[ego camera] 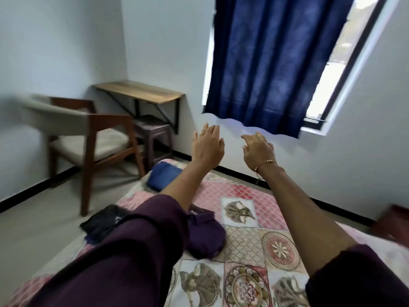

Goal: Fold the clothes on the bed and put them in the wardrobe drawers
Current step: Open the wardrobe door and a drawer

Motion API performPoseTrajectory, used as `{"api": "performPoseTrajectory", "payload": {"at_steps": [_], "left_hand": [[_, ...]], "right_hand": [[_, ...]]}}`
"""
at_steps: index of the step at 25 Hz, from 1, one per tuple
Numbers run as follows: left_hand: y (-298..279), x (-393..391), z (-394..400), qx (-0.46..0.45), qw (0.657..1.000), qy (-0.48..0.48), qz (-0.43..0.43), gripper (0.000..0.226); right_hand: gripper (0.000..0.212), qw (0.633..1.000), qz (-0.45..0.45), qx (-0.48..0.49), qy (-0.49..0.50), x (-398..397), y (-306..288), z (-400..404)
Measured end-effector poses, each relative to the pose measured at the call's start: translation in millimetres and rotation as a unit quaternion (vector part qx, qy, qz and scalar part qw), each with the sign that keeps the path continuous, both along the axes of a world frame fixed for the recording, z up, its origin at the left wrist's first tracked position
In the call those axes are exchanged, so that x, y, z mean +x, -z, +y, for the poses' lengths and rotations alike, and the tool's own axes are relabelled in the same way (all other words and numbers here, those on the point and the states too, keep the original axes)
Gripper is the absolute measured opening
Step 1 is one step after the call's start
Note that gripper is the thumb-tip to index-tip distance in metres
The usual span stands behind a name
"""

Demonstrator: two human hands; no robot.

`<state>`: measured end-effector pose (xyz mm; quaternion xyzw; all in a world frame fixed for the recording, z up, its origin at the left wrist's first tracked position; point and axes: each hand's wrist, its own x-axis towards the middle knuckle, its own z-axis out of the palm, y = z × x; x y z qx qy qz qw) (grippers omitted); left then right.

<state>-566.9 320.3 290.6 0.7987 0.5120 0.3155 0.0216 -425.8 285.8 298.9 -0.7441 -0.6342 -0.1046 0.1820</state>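
Hands: we see our left hand (208,147) and right hand (257,151) stretched forward at the centre of the frame, side by side, apart; fingers of both are spread and relaxed, holding nothing; they hang in the air above the bed's far end, touching no cloth.
Clothes: a blue folded garment (162,176) lies left of centre near the bed's far edge; a purple garment (204,235) lies loosely bundled at lower centre, partly hidden behind our left sleeve; a black garment (101,222) hangs at the bed's left edge, lower left.
Bed: the patterned bedcover (243,240) fills the lower half of the frame.
Wardrobe: not in view; we cannot tell where the drawers are.
Progress: we judge the blue piece already folded; the purple and black pieces look unfolded; nothing appears stored yet, so most of the work remains.
Room: a chair (88,134) and a wall desk (141,91) stand at the left; a blue curtain (272,60) hangs at upper right.
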Motion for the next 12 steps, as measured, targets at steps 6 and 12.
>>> {"api": "performPoseTrajectory", "payload": {"at_steps": [6, 12], "left_hand": [[34, -139, -41, -0.027, 0.971, -0.238, 0.020, 0.046], [64, -314, -143, -0.070, 0.878, -0.473, -0.007, 0.045]], "right_hand": [[0.042, 0.969, -0.003, -0.041, -0.242, -138, 40, 33], [0.046, 0.874, 0.019, -0.071, -0.481, -349, 67, -17]]}}
